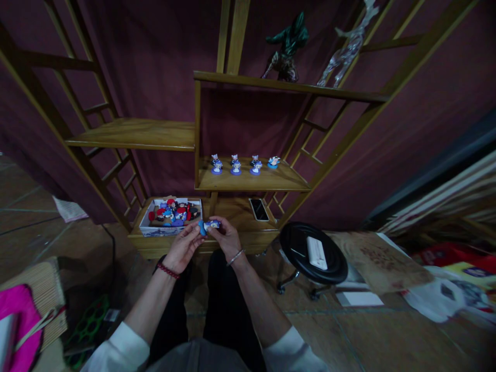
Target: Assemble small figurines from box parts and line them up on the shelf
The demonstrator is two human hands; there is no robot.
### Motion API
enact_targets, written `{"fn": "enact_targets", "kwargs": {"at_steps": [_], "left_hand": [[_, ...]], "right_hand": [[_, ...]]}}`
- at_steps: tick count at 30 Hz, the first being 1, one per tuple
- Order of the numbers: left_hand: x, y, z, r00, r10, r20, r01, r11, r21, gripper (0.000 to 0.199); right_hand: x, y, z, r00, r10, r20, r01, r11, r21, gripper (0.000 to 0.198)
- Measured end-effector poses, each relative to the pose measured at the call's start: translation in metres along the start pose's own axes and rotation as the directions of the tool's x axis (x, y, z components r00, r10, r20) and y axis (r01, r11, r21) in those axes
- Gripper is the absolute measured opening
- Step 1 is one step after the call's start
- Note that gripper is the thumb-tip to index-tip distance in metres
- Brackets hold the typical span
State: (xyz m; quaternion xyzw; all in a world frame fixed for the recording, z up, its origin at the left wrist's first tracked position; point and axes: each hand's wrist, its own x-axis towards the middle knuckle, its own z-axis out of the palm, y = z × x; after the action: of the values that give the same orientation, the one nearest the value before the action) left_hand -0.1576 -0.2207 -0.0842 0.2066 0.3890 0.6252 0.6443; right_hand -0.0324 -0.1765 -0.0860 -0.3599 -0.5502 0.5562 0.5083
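Between my two hands is a small figurine (211,224) with a blue round base, tipped on its side. My left hand (185,245) pinches the base, and my right hand (227,238) grips the figure's other end. Just beyond my left hand sits a white box (144,227) filled with a jumble of red, blue and black figurines (170,212). On the wooden shelf (248,182) above, several small figurines (235,168) on purple bases stand in two rows. A white and blue figurine (273,162) on a blue base is at their right end.
A phone (259,209) lies on the lower wooden surface. To the right is a black stool (289,238) with a white box-like object (316,253) on its seat. A dark green statue (290,46) and a clear statue (349,46) occupy the top shelf. Plastic bags (437,294) lie far right.
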Motion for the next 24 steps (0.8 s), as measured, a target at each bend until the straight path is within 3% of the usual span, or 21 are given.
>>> {"fn": "enact_targets", "kwargs": {"at_steps": [10,24], "left_hand": [[-0.001,0.002,0.001,1.000,0.005,-0.009,-0.005,1.000,-0.010,0.025],[-0.004,0.000,0.002,0.999,0.029,0.023,-0.028,0.999,-0.021,0.028]], "right_hand": [[-0.002,-0.008,0.000,0.998,-0.035,0.053,0.036,0.999,-0.002,0.025],[0.000,-0.010,-0.007,0.982,-0.109,0.154,0.132,0.981,-0.143,0.020]]}}
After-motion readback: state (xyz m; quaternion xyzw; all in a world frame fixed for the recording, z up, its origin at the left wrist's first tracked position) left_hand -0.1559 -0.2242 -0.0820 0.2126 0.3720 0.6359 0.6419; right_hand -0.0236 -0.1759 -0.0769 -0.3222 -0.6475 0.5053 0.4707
